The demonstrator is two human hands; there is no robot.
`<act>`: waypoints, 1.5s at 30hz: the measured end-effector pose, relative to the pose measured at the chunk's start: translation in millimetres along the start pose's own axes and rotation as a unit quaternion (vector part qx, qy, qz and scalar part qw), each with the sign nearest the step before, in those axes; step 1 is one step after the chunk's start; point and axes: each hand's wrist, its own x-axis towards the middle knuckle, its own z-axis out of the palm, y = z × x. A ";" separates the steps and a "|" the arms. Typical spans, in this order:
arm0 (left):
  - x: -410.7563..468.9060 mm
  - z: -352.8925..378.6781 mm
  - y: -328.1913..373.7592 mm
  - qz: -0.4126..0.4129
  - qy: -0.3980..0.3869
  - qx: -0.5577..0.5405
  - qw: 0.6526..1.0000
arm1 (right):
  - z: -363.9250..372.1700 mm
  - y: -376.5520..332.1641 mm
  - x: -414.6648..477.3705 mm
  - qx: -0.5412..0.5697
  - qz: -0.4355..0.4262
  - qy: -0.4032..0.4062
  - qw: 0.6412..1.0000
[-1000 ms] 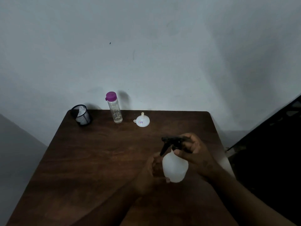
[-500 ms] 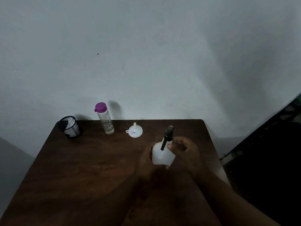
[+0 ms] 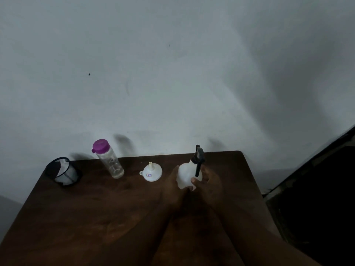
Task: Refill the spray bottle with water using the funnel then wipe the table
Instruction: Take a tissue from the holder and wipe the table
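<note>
The white spray bottle (image 3: 187, 173) with a black trigger head stands upright near the back of the dark wooden table (image 3: 96, 217). My left hand (image 3: 173, 186) wraps its left side and my right hand (image 3: 208, 184) its right side, thumb on the front. A white funnel (image 3: 151, 172) lies mouth-down just left of it, spout up. Further left stands a clear water bottle (image 3: 110, 161) with a purple cap.
A black mesh cup (image 3: 62, 172) holding something white, perhaps a cloth, sits at the table's back left corner. A pale wall rises right behind the table. Dark furniture fills the space beyond the right edge.
Both hands carried the spray bottle away from me toward the back of the table and turned it upright. My right hand slid from the trigger head down to the body.
</note>
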 end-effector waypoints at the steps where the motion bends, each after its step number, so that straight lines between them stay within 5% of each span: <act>1: 3.5 -2.2 -0.4 0.003 -0.004 -0.005 1.000 | 2.0 6.4 10.6 -0.016 -0.005 0.003 1.000; 10: 56.3 5.5 -43.5 -0.077 0.034 -0.005 0.996 | 27.1 47.0 86.7 -0.147 -0.046 -0.012 0.988; 17: 68.7 5.5 -46.7 -0.102 0.023 0.007 0.994 | 33.6 56.5 92.9 -0.102 -0.039 -0.009 0.994; 32: 45.8 0.2 -43.7 -0.026 0.056 0.026 0.998 | 36.5 57.7 83.3 -0.068 -0.042 -0.004 0.997; 36: -18.8 -24.5 -42.4 0.078 0.082 0.084 0.990 | 54.4 53.4 26.9 -0.096 0.045 0.125 0.986; 38: -48.3 -46.9 -46.6 0.068 0.107 0.067 0.990 | 83.6 49.5 -9.4 -0.110 0.098 0.194 0.970; 45: -94.3 -157.8 -61.8 -0.032 0.203 0.027 0.978 | 217.8 -22.8 -63.3 -0.115 -0.012 -0.030 0.993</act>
